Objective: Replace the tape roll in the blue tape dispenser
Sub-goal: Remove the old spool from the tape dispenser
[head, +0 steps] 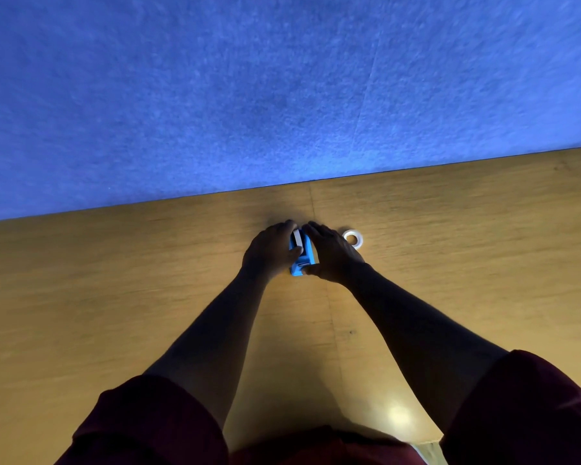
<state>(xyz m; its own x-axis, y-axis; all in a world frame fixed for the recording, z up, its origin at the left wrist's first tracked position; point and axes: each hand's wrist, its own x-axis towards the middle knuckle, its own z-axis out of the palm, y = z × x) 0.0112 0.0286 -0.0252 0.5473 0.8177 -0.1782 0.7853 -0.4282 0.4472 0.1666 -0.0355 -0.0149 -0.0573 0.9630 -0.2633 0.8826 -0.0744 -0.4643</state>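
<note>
The blue tape dispenser (303, 262) stands on the wooden table (114, 280), clasped between both hands. A white tape roll (296, 238) sits in its top, partly covered by fingers. My left hand (271, 252) grips the dispenser's left side, with the thumb laid across the roll. My right hand (331, 254) holds the right side, fingers over the far end and thumb at the near end. A second white tape roll (353, 237) lies flat on the table just right of my right hand, apart from it.
A blue felt wall panel (282, 88) rises right behind the table's far edge. Dark red sleeves (155, 424) fill the bottom of the view. A seam runs down the tabletop near the dispenser.
</note>
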